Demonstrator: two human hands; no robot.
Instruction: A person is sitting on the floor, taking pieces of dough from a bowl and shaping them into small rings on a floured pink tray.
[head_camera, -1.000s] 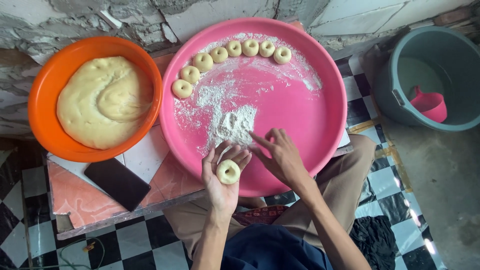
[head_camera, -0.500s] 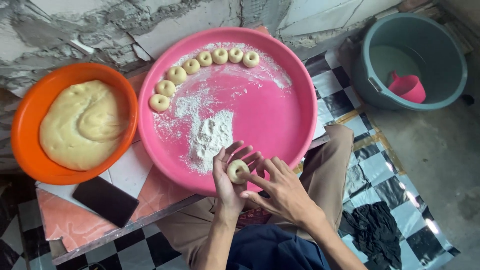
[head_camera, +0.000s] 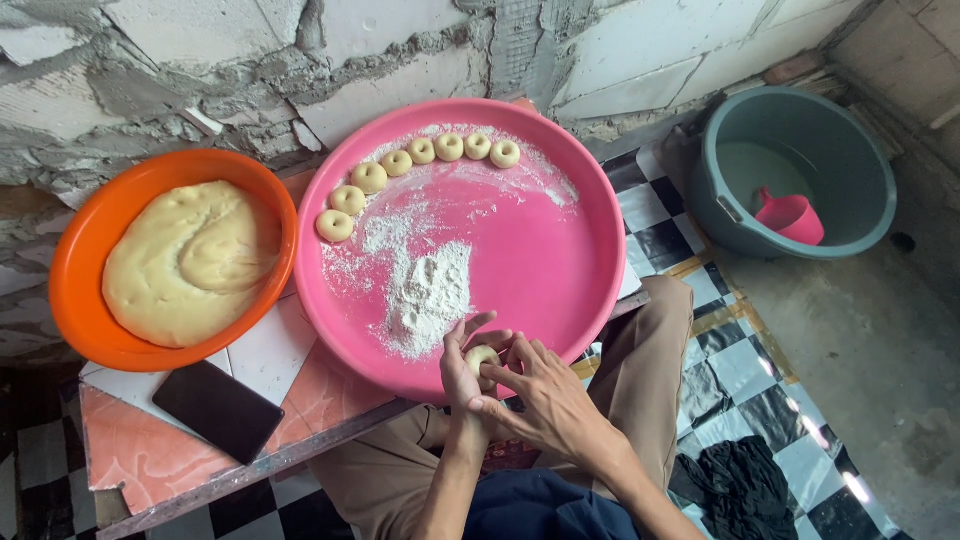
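A small pale ring of dough (head_camera: 483, 356) sits between both my hands, over the near rim of a big round pink tray (head_camera: 560, 260). My left hand (head_camera: 462, 372) cups it from below. My right hand (head_camera: 545, 398) presses its fingers on the ring from the right. On the tray lies a heap of white flour (head_camera: 428, 296), and several shaped dough rings (head_camera: 420, 160) curve along its far left edge. An orange bowl (head_camera: 75, 260) at the left holds a large mass of soft yellow dough (head_camera: 190, 262).
A black phone (head_camera: 218, 410) lies on the tiled low table (head_camera: 300, 400) by the orange bowl. A grey-green tub (head_camera: 860, 170) with a pink scoop (head_camera: 790, 215) stands on the floor at the right. A rough block wall (head_camera: 300, 60) rises behind. Dark cloth (head_camera: 745, 485) lies on the checkered floor.
My right hand came off the tray and closed in on the dough ring held by my left hand. The view has drifted, so everything sits further right in the picture.
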